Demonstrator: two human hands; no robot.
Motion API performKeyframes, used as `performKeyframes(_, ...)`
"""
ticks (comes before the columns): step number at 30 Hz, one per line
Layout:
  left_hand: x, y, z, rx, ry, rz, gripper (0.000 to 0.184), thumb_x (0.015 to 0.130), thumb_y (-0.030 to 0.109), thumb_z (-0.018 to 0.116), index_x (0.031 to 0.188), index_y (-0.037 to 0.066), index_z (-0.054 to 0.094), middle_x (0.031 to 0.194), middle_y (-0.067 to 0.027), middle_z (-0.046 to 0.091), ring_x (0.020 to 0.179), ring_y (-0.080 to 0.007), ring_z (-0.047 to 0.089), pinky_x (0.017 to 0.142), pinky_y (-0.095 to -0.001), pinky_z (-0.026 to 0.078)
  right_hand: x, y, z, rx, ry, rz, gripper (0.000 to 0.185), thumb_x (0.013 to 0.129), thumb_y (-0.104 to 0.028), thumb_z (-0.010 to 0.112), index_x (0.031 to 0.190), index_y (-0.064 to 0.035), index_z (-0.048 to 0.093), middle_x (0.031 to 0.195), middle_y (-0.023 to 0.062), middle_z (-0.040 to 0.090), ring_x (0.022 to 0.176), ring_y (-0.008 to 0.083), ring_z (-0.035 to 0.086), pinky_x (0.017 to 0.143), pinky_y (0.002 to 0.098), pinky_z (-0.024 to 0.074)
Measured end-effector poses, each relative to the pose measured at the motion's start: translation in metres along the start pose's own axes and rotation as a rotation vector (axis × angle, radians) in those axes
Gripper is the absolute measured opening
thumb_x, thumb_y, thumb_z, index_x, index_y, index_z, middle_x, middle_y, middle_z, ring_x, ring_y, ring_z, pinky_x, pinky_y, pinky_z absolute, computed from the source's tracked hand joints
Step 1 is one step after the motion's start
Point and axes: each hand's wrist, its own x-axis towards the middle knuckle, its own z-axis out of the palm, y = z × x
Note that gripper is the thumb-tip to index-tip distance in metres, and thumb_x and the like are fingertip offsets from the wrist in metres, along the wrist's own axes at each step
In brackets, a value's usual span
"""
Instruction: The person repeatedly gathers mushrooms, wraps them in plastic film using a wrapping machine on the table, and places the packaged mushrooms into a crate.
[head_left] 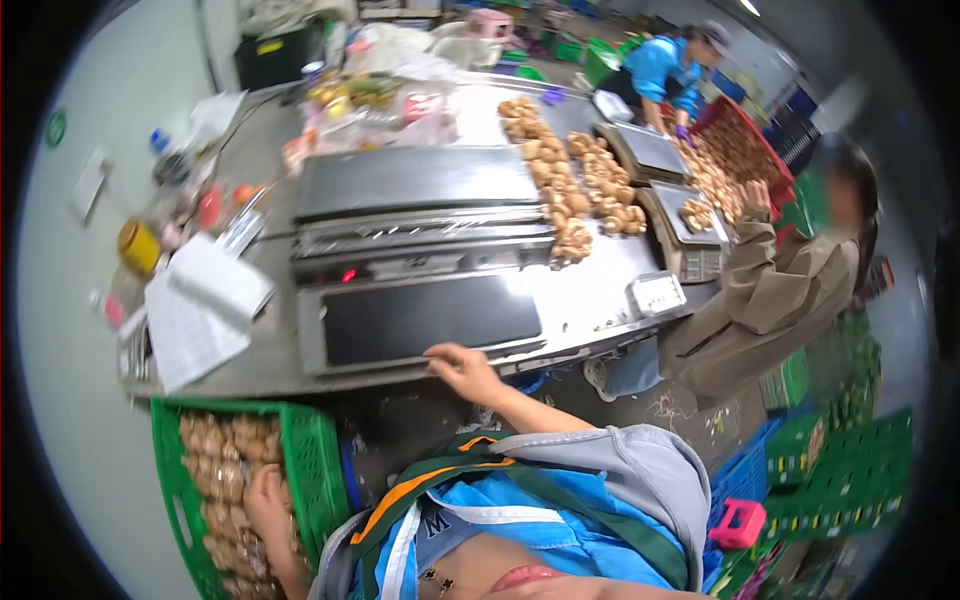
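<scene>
My left hand (pixel 266 508) is down inside a green crate (pixel 312 455) at the lower left, its fingers curled on a film-wrapped pack of mushrooms (pixel 226 480). Similar packs fill the crate in rows. My right hand (pixel 465 373) hangs over the front edge of the wrapping machine, holding nothing, with its fingers loosely bent and apart. Just beyond that hand lies the machine's dark flat plate (pixel 430 318). Behind the plate, the wrapping machine (pixel 420 240) shows a small red light and a raised metal top.
Stacked mushrooms (pixel 555 180) line the metal table (pixel 600 285) right of the machine. Two scales (pixel 685 215) stand farther right. A person in a brown jacket (pixel 770 300) and one in blue (pixel 655 75) work by a red crate (pixel 740 140). Papers (pixel 205 310) lie left.
</scene>
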Motion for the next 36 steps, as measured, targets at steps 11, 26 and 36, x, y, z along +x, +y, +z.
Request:
performKeyframes(11, 0.035, 0.289, 0.382, -0.158, -0.697, 0.692, 0.029, 0.08, 0.009, 0.06, 0.108, 0.006, 0.056, 0.089, -0.0111, 0.06, 0.074, -0.0225, 0.062, 0.067, -0.0285, 0.049, 0.129, 0.284, -0.397, -0.267, 0.836, 0.351, 0.052, 0.082, -0.039, 0.058, 0.117, -0.0014, 0.051, 0.108, 0.0157, 0.058, 0.092, 0.0204, 0.057, 0.076, 0.0317, 0.0456)
performKeyframes(26, 0.139, 0.335, 0.718, -0.043, -0.019, 0.206, 0.077, 0.072, 0.041, 0.067, 0.131, 0.009, 0.028, 0.129, -0.0216, 0.031, 0.117, -0.0379, 0.034, 0.097, -0.0473, 0.029, 0.159, 0.283, -0.399, -0.563, 0.503, 0.294, 0.06, 0.079, -0.037, 0.058, 0.127, -0.0041, 0.041, 0.115, 0.0182, 0.048, 0.102, 0.032, 0.05, 0.087, 0.0375, 0.0411)
performKeyframes(36, 0.088, 0.391, 0.671, -0.123, -0.335, 0.651, 0.076, 0.072, 0.034, 0.071, 0.127, 0.002, 0.03, 0.129, -0.0248, 0.024, 0.12, -0.0406, 0.031, 0.099, -0.0444, 0.029, 0.107, 0.19, -0.428, -0.423, 0.681, 0.306, 0.06, 0.079, -0.031, 0.061, 0.129, -0.0067, 0.038, 0.114, 0.0177, 0.044, 0.102, 0.0328, 0.051, 0.084, 0.0385, 0.0425)
